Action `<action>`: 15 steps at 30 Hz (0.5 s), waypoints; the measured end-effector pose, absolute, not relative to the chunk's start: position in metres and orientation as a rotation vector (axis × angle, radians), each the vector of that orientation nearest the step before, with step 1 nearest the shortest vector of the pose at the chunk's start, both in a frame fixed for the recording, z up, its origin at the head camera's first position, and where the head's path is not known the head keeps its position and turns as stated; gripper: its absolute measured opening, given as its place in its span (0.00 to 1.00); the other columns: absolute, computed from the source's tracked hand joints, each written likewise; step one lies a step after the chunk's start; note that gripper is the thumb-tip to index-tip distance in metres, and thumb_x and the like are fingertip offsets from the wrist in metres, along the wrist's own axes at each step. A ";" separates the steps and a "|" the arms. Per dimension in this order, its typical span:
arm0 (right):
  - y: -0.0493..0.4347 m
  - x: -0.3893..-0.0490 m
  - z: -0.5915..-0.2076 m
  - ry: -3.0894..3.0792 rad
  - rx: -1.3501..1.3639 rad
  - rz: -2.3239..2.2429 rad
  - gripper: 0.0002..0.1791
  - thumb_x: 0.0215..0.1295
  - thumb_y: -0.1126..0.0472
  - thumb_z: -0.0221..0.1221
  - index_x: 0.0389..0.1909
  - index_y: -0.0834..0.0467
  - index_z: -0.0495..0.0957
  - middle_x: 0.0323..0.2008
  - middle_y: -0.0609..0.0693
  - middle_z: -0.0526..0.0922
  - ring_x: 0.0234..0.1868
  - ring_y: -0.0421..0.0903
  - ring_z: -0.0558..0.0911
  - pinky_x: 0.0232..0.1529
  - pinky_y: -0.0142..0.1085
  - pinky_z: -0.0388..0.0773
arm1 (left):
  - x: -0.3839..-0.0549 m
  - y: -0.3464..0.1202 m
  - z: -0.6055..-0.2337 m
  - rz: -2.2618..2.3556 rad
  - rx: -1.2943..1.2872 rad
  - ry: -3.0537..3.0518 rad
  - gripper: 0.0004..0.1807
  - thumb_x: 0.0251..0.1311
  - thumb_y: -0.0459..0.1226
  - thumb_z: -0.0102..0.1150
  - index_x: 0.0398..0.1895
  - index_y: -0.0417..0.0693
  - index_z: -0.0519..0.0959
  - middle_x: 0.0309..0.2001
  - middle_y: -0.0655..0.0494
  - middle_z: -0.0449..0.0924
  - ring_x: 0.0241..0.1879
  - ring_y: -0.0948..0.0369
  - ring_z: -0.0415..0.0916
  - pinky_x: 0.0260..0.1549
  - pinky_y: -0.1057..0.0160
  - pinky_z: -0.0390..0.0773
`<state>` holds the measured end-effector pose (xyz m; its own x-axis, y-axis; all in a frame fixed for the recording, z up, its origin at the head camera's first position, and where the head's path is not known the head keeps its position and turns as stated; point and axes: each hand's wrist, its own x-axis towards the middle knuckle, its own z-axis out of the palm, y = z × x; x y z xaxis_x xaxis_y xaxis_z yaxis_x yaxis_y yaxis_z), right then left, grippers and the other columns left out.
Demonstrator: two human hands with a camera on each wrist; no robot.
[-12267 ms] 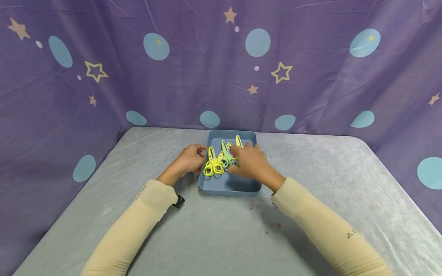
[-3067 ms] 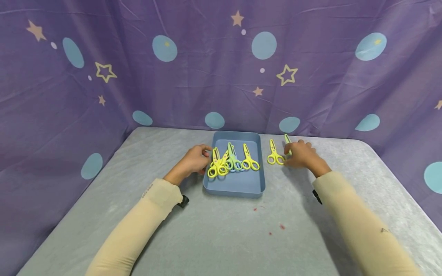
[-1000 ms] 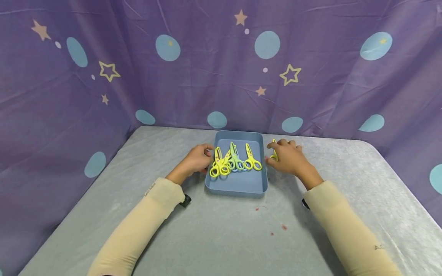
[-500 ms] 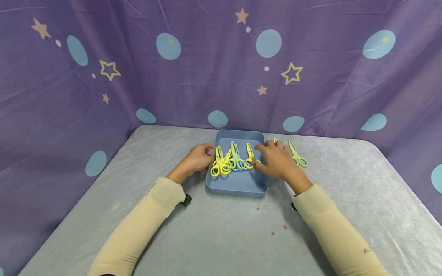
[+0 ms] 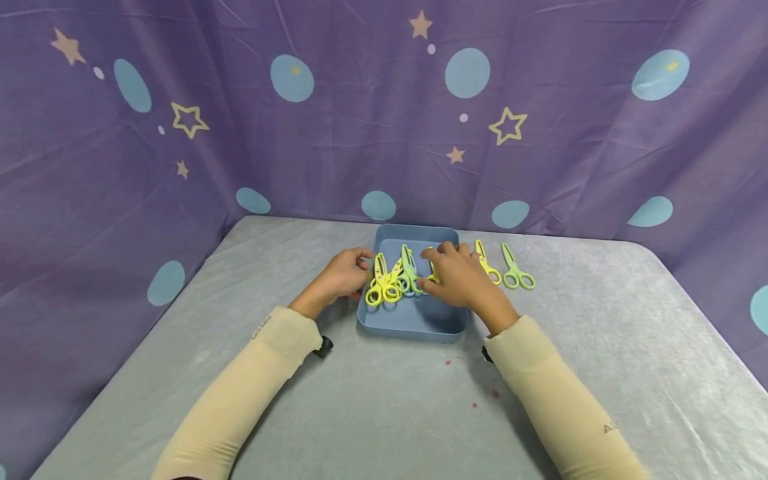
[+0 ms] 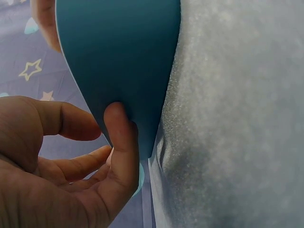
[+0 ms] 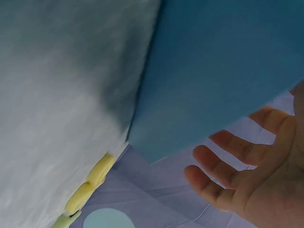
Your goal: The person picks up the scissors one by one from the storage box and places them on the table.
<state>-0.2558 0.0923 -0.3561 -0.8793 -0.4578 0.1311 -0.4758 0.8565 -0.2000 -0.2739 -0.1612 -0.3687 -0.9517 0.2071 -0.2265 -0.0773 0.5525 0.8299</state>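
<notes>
My left hand (image 5: 343,277) pinches the left rim of a blue tray (image 5: 396,327); in the left wrist view one finger presses the outer wall of the tray (image 6: 128,57). Inside lie several child-size scissors: yellow scissors (image 5: 381,283) at the left, pale green scissors (image 5: 407,267) in the middle, and blue ones mostly covered beneath. My right hand (image 5: 459,277) hovers over the tray's right side, its fingers spread and holding nothing in the right wrist view. Under its fingertips are other yellow scissors (image 5: 433,260), partly hidden by the hand.
Right of the tray, yellow scissors (image 5: 487,263) and green scissors (image 5: 517,272) lie side by side on the grey cloth-covered table (image 5: 384,407). A purple curtain (image 5: 360,133) with stars and dots hangs behind the table.
My right hand first set yellow scissors, then green ones, on the table right of the tray. It has since moved left, back over the tray. My left hand has stayed at the rim.
</notes>
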 end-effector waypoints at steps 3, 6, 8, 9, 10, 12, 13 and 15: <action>0.084 -0.256 -0.353 -2.980 0.770 0.344 0.33 0.69 0.43 0.64 0.71 0.52 0.73 0.61 0.62 0.75 0.57 0.66 0.72 0.52 0.62 0.71 | -0.273 -0.161 -0.368 1.350 0.107 2.496 0.31 0.69 0.31 0.51 0.76 0.45 0.65 0.60 0.44 0.68 0.38 0.52 0.79 0.33 0.52 0.86; 0.075 -0.255 -0.348 -3.011 0.794 0.341 0.34 0.69 0.44 0.64 0.72 0.52 0.72 0.62 0.62 0.75 0.58 0.66 0.72 0.54 0.63 0.71 | -0.273 -0.161 -0.368 1.348 0.105 2.498 0.31 0.69 0.31 0.51 0.76 0.45 0.64 0.60 0.44 0.68 0.37 0.52 0.78 0.33 0.52 0.86; 0.069 -0.255 -0.346 -3.035 0.800 0.334 0.34 0.69 0.44 0.64 0.73 0.52 0.71 0.62 0.62 0.75 0.59 0.66 0.72 0.56 0.64 0.71 | -0.273 -0.161 -0.367 1.347 0.104 2.497 0.31 0.69 0.31 0.51 0.76 0.45 0.64 0.60 0.44 0.68 0.37 0.52 0.78 0.33 0.52 0.87; 0.067 -0.256 -0.346 -3.048 0.804 0.326 0.34 0.69 0.44 0.64 0.73 0.52 0.71 0.62 0.61 0.74 0.59 0.66 0.72 0.57 0.64 0.71 | -0.272 -0.161 -0.367 1.348 0.104 2.495 0.31 0.70 0.31 0.51 0.76 0.45 0.64 0.60 0.44 0.68 0.37 0.51 0.79 0.33 0.52 0.87; 0.064 -0.256 -0.346 -3.060 0.810 0.320 0.35 0.69 0.45 0.64 0.73 0.51 0.71 0.62 0.61 0.74 0.59 0.66 0.72 0.57 0.63 0.71 | -0.272 -0.161 -0.367 1.348 0.104 2.494 0.31 0.70 0.31 0.51 0.76 0.45 0.64 0.60 0.44 0.68 0.38 0.51 0.79 0.33 0.52 0.87; 0.060 -0.257 -0.347 -3.082 0.827 0.301 0.34 0.68 0.47 0.66 0.73 0.51 0.71 0.62 0.62 0.74 0.58 0.65 0.72 0.57 0.62 0.72 | -0.272 -0.161 -0.367 1.348 0.103 2.493 0.31 0.69 0.31 0.51 0.76 0.45 0.64 0.60 0.43 0.68 0.38 0.50 0.79 0.33 0.52 0.87; 0.058 -0.257 -0.347 -3.093 0.839 0.291 0.34 0.67 0.49 0.67 0.73 0.51 0.71 0.62 0.62 0.74 0.58 0.66 0.72 0.57 0.62 0.72 | -0.273 -0.161 -0.367 1.349 0.102 2.493 0.31 0.69 0.31 0.51 0.76 0.45 0.64 0.60 0.43 0.68 0.39 0.50 0.80 0.33 0.52 0.87; 0.056 -0.258 -0.349 -3.123 0.866 0.269 0.34 0.66 0.52 0.68 0.72 0.51 0.72 0.62 0.62 0.75 0.60 0.66 0.72 0.61 0.61 0.71 | -0.273 -0.160 -0.368 1.348 0.107 2.493 0.31 0.69 0.31 0.52 0.76 0.45 0.64 0.61 0.43 0.68 0.39 0.50 0.80 0.33 0.53 0.87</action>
<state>-0.2579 0.0560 -0.3493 -0.8526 -0.5189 -0.0618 -0.5007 0.8450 -0.1880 -0.2735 -0.1600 -0.3679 -0.9510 0.2078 -0.2290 -0.0778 0.5559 0.8276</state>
